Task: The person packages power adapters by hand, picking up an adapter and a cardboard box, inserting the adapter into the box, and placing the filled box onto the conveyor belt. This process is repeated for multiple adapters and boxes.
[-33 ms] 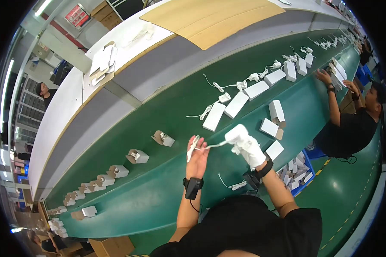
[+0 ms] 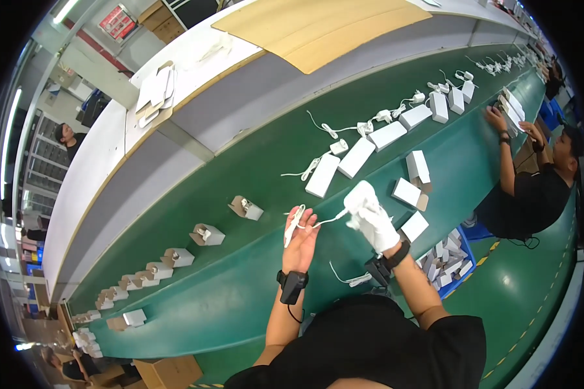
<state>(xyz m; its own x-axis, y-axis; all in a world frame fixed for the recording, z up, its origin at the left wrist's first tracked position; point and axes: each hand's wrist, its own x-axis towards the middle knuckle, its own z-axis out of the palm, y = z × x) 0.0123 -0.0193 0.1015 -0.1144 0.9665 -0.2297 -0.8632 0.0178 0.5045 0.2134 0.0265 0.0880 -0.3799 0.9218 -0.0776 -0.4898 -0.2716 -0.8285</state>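
Note:
My bare left hand (image 2: 300,241) is palm up, its fingers closed round a bundled white cable (image 2: 296,227). From there the cable runs across to a white power adapter (image 2: 359,196), which my right hand (image 2: 377,228), in a white glove, grips above the green bench. Both hands are raised in front of my body. A second white cable (image 2: 357,281) lies on the bench beside a black device at my right wrist. To the right of my gloved hand lie several small white boxes (image 2: 407,193), some with flaps showing.
Closed white boxes (image 2: 323,176) and adapters with cables (image 2: 338,147) line the green conveyor (image 2: 272,162) beyond. Opened boxes (image 2: 207,235) stand in a row at left. A blue crate (image 2: 468,262) of boxes is low at right. A co-worker (image 2: 529,194) handles boxes at far right.
My right hand and the adapter have shifted slightly, tipping a little. The co-worker's hand has moved slightly to the right. My left hand still holds the cable.

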